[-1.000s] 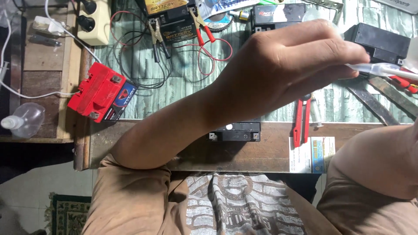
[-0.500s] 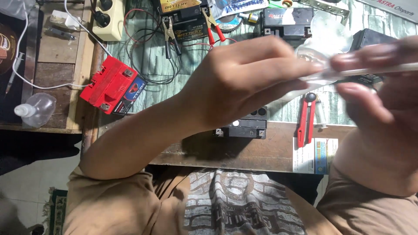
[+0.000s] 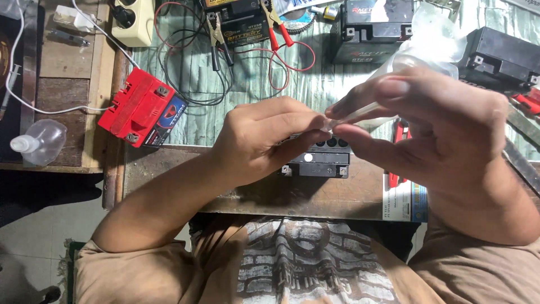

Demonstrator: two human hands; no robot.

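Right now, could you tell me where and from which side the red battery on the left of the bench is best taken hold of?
Grip the red battery across its two long sides, coming from above. It lies flat and skewed on the bench edge, its top free. The wires lie by its far corner, so approach from the near side. Both hands are busy: the left hand and right hand pinch a clear tube.

Both hands are raised close before the camera. The left hand (image 3: 264, 141) curls its fingers inward, thumb and fingertips pinched together at its right. The right hand (image 3: 439, 129) meets it, thumb and forefinger pinched, forearm running down right.
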